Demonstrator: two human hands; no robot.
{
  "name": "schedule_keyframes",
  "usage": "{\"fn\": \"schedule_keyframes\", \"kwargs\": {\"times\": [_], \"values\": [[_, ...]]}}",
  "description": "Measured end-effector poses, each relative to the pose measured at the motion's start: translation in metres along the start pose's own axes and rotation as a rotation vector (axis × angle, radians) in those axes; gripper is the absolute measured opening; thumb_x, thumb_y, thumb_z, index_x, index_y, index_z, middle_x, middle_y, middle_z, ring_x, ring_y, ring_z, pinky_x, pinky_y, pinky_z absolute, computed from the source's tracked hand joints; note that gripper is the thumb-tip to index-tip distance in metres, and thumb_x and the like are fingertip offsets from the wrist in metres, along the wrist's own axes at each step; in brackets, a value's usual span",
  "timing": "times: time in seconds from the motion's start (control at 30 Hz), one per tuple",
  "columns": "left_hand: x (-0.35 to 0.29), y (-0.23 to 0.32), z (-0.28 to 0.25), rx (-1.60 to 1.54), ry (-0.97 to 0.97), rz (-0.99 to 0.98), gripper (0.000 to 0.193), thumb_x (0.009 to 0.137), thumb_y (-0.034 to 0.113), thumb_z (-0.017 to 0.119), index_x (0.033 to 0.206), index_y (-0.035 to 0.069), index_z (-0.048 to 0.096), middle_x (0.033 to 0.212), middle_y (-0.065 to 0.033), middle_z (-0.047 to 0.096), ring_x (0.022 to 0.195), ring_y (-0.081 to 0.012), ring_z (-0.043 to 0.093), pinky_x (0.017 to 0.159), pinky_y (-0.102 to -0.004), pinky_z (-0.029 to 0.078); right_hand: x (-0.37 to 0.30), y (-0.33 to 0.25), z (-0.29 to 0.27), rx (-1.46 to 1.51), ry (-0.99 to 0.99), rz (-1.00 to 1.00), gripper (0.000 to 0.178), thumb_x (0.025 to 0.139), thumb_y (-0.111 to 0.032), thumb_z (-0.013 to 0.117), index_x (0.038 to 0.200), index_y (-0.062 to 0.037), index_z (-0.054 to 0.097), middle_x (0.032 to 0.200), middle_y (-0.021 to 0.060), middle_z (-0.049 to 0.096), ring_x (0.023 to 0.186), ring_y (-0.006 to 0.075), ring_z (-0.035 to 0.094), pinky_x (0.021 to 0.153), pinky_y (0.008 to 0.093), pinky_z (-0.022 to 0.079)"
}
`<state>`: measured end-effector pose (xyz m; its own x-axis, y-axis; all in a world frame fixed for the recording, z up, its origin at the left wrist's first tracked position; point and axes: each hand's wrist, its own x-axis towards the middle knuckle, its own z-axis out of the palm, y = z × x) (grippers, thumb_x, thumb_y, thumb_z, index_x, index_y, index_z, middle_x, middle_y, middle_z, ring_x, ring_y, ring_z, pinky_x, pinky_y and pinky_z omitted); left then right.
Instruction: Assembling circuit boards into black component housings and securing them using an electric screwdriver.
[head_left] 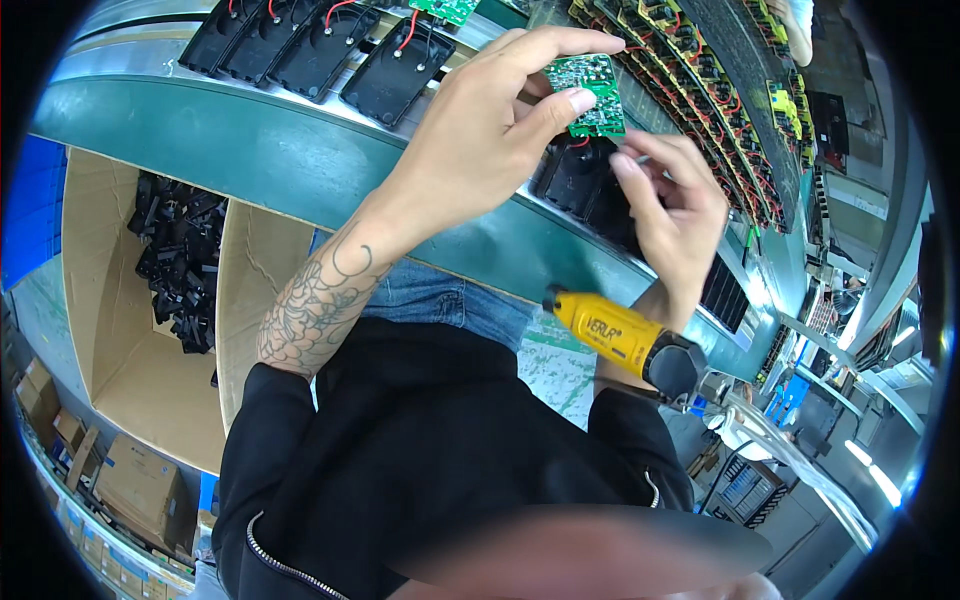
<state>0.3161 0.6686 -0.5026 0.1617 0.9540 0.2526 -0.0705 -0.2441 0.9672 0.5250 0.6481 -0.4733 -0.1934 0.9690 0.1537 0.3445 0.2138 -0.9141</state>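
My left hand (500, 125) grips a green circuit board (590, 85) by its edges, thumb across its face and index finger stretched along the top. The board is tilted above a black plastic housing (570, 180), with a short red wire at its lower edge. Just below and right of the board is my right hand (675, 195), its fingers bent and a little apart, with nothing visible in them. A yellow electric screwdriver (610, 330) hangs in front of my right forearm, and neither hand touches it.
Several black housings (395, 75) with red and black wires line the belt at the far left. Rows of yellow-and-black wired parts (690, 90) fill the far right. An open cardboard box (150, 375) of black pieces stands left, below the green bench edge (230, 140).
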Motion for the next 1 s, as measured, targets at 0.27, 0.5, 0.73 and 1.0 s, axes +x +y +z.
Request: {"fn": "schedule_keyframes", "kwargs": {"times": [0.27, 0.5, 0.73, 1.0], "values": [[0.014, -0.011, 0.015, 0.011, -0.034, 0.186, 0.037, 0.091, 0.001, 0.064, 0.128, 0.008, 0.065, 0.101, -0.0049, 0.069, 0.076, -0.0086, 0.061, 0.072, -0.0204, 0.054, 0.004, 0.002, 0.012, -0.322, 0.042, -0.017, 0.008, 0.079, 0.005, 0.074, 0.087, 0.004, 0.073, 0.078, 0.0006, 0.065, 0.055, 0.0057, 0.044, 0.05, 0.0195, 0.036], [0.016, -0.018, 0.02, -0.016, -0.016, 0.194, 0.036, 0.09, 0.0, 0.065, 0.125, 0.007, 0.067, 0.105, -0.0068, 0.07, 0.078, -0.0095, 0.064, 0.074, -0.0205, 0.054, -0.002, 0.01, 0.013, -0.188, 0.151, 0.083, 0.008, 0.077, 0.005, 0.074, 0.085, 0.0031, 0.073, 0.068, -0.0004, 0.061, 0.055, 0.0045, 0.043, 0.049, 0.0176, 0.035], [0.014, -0.017, 0.019, 0.034, -0.003, 0.195, 0.037, 0.089, 0.0, 0.066, 0.125, 0.007, 0.067, 0.106, -0.0065, 0.07, 0.078, -0.0101, 0.064, 0.073, -0.0208, 0.054, -0.002, 0.014, 0.013, -0.176, 0.157, 0.06, 0.01, 0.075, 0.007, 0.074, 0.084, 0.0022, 0.073, 0.067, 0.0001, 0.061, 0.054, 0.0043, 0.043, 0.048, 0.0172, 0.034], [0.011, -0.018, 0.015, 0.067, -0.01, 0.196, 0.037, 0.088, 0.0, 0.067, 0.124, 0.007, 0.068, 0.106, -0.0064, 0.07, 0.077, -0.0105, 0.064, 0.073, -0.0211, 0.054, -0.001, 0.01, 0.014, -0.351, 0.11, -0.058, 0.01, 0.075, 0.007, 0.075, 0.084, 0.0027, 0.073, 0.072, 0.001, 0.064, 0.055, 0.005, 0.046, 0.049, 0.0175, 0.037]]}}
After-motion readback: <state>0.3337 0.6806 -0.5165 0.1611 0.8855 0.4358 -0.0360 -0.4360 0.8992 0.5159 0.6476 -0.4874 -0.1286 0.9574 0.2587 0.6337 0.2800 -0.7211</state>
